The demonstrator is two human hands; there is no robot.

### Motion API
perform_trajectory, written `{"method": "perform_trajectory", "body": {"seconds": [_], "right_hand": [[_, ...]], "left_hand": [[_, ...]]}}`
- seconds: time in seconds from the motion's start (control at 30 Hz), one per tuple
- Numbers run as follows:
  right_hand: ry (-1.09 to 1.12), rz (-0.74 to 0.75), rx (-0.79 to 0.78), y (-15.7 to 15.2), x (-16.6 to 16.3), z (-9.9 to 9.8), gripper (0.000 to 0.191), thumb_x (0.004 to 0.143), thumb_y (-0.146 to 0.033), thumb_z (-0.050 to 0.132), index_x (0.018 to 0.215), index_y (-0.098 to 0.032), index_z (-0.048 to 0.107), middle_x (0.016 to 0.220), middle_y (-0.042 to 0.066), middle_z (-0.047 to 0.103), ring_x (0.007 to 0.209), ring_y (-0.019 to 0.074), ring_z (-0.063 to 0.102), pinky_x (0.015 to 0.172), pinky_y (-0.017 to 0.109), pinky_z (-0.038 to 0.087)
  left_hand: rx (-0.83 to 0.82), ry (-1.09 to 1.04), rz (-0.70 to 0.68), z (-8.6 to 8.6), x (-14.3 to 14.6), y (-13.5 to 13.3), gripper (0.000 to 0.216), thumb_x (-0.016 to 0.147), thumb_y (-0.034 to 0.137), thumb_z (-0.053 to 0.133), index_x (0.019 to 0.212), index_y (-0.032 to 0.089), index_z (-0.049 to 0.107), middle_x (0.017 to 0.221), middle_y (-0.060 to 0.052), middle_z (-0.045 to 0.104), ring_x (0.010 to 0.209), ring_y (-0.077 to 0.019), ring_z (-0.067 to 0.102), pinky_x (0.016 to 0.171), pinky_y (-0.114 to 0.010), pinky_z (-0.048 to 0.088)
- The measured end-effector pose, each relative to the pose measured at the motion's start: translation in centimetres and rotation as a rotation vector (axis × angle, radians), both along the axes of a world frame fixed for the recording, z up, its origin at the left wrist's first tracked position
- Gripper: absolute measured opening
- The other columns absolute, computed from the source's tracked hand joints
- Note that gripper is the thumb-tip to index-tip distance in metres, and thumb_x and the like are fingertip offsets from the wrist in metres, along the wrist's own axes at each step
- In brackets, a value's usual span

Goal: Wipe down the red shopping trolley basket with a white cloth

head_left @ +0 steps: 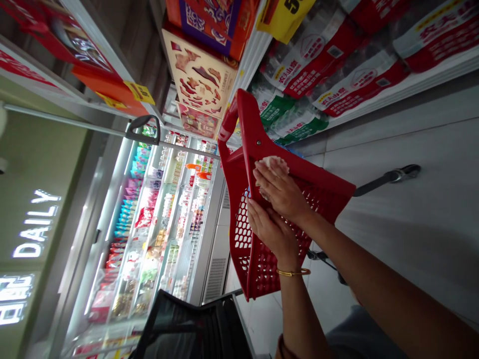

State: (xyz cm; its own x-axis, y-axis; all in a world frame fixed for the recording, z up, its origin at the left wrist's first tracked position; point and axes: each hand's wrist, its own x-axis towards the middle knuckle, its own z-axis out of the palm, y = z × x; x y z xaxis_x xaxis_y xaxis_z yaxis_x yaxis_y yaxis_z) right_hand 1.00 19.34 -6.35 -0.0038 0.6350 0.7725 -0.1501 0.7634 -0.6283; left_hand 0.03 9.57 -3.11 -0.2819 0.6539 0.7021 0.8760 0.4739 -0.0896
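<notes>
The picture is turned on its side. A red plastic shopping cart basket with honeycomb-patterned walls is in the middle. My right hand lies over a crumpled white cloth and presses it against the basket, the cloth showing past the fingers. Beside it, my left hand, with a gold bracelet at the wrist, rests with outstretched fingers on the basket's edge. No object shows in that left hand, though its palm side is hidden.
Shrink-wrapped water bottles and gift boxes line a shelf close to the cart. A lit refrigerated display stands beyond. A black bin-like object is near the cart, and a cart wheel meets the tiled floor.
</notes>
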Motion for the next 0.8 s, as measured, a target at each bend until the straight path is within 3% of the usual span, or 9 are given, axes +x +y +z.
{"method": "perform_trajectory", "body": {"seconds": [0.5,0.8], "right_hand": [[-0.085,0.223,0.037,-2.9,1.4,-2.5,0.060,0.101,-0.014,0.036,0.155,-0.025,0.011,0.157,0.006,0.035,0.149,0.0190,0.022,0.122,0.046,0.032],[-0.052,0.190,0.016,-4.9,2.3,-4.5,0.048,0.099,-0.012,0.041,0.146,-0.015,0.041,0.147,0.011,0.050,0.145,0.0222,0.034,0.118,0.047,0.039]], "left_hand": [[0.150,-0.068,-0.070,-0.1,-0.8,-0.2,0.051,0.093,0.013,0.040,0.143,0.019,0.047,0.143,-0.011,0.055,0.137,-0.0204,0.046,0.115,-0.039,0.037],[0.205,-0.019,-0.111,-0.1,-1.0,-0.4,0.047,0.093,0.015,0.043,0.138,0.018,0.053,0.136,-0.013,0.061,0.129,-0.0203,0.055,0.111,-0.038,0.042]]}}
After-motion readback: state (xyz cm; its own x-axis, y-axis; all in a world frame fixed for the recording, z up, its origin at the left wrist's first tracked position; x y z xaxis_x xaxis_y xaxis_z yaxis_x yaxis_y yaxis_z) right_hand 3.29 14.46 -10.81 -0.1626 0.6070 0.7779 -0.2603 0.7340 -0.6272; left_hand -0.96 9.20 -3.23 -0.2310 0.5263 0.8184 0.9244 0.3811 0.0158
